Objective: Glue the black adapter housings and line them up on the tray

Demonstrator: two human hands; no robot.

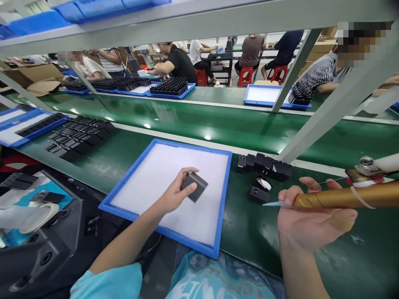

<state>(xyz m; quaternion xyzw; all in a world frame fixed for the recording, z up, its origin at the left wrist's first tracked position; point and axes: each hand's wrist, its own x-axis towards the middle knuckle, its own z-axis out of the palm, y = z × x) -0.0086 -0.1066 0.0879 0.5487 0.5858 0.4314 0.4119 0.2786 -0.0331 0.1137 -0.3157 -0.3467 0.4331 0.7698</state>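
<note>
My left hand (178,192) is closed on a small black box-shaped case (195,187), thumb across its top face. It hovers above a blue-rimmed tray (222,199) with a white lining. On the right, my right hand (307,222) is turned palm up, fingers curled round a gold cylindrical tool (330,199) with a pale blue pointed tip. The tip points left, towards a black case (259,194) on the green bench. Just behind that case lies a small white piece with a red wire (264,183). Behind it sits a row of black cases (264,164).
Stacked black cases (79,137) stand on the bench at left, beside blue trays (34,128). A slanted metal post (330,97) rises at right, near the tool's hose fitting (366,168). A black machine (56,241) is at lower left. People work across the green belt (187,118).
</note>
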